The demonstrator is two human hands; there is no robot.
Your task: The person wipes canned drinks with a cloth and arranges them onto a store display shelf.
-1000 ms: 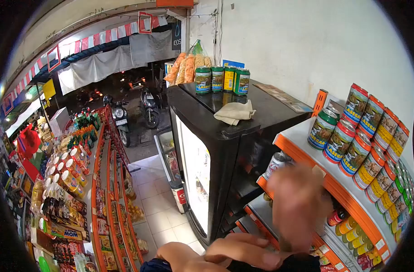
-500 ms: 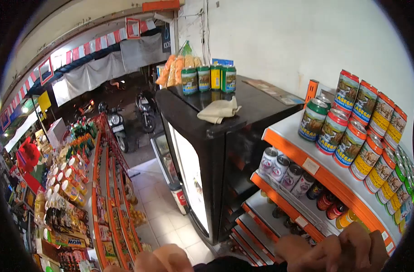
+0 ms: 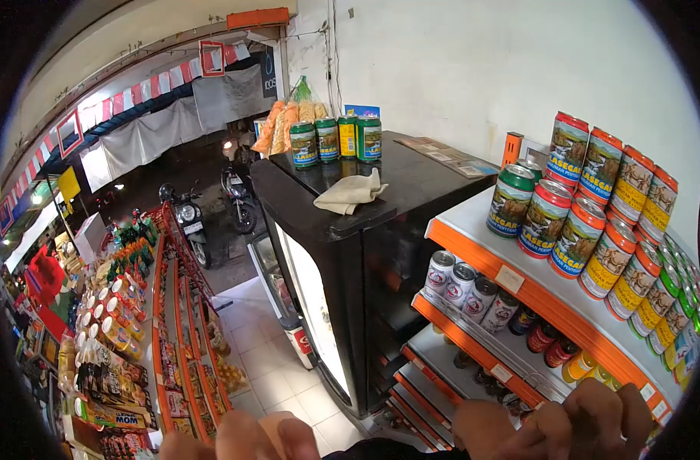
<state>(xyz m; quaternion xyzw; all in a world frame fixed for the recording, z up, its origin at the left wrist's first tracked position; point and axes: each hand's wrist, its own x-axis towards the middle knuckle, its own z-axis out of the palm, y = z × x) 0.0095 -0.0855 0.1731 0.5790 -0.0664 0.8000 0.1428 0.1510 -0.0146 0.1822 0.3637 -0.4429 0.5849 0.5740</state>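
My right hand [image 3: 564,425] is at the bottom edge with its fingers curled and nothing visible in it, just below the lower orange shelves [image 3: 472,353]. Only part of my left hand [image 3: 246,438] shows at the bottom edge; whether it holds anything is hidden. A row of white cans [image 3: 469,284] stands on the second shelf above my right hand. Red-topped and green-topped cans [image 3: 588,207] are stacked on the top shelf [image 3: 480,218].
A black glass-door fridge [image 3: 365,253] stands left of the shelves, with a beige cloth [image 3: 350,194], green cans [image 3: 336,139] and snack bags [image 3: 284,123] on top. Stocked orange shelving [image 3: 181,322] lines the left of a tiled aisle [image 3: 265,368]. Motorbikes [image 3: 185,215] are parked outside.
My right hand was raised and blurred at the second shelf, then dropped to the bottom edge. The white cans it covered now show. The view has shifted slightly rightward.
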